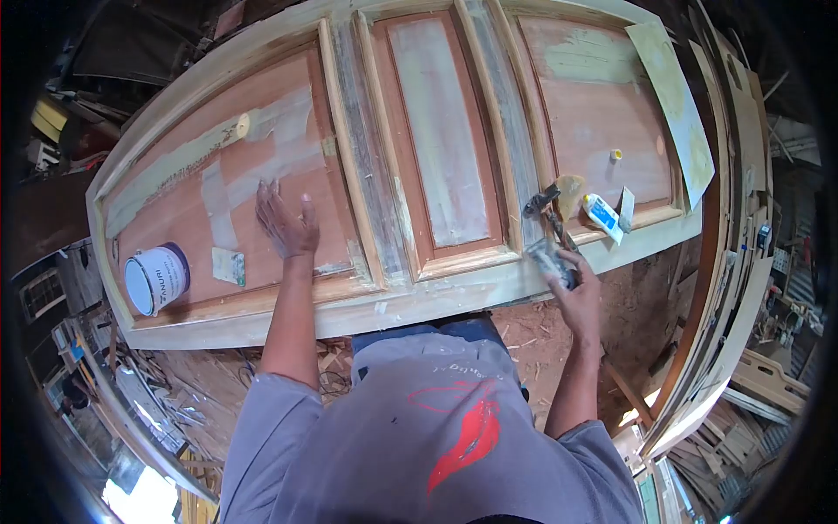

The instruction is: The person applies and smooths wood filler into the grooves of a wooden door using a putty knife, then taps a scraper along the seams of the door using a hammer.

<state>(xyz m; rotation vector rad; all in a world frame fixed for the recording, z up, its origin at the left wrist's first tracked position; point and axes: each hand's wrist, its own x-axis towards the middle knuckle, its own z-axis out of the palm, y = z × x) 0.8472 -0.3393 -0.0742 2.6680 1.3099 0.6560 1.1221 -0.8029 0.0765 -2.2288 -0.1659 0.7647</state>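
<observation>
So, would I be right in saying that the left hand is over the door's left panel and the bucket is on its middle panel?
Not quite: the bucket is on the left panel, not the middle panel, as the head view shows. The left hand is indeed over the left panel.

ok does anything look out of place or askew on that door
The pale board lies slanted across the right end of the panelled door, covering part of its frame instead of sitting square.
</observation>
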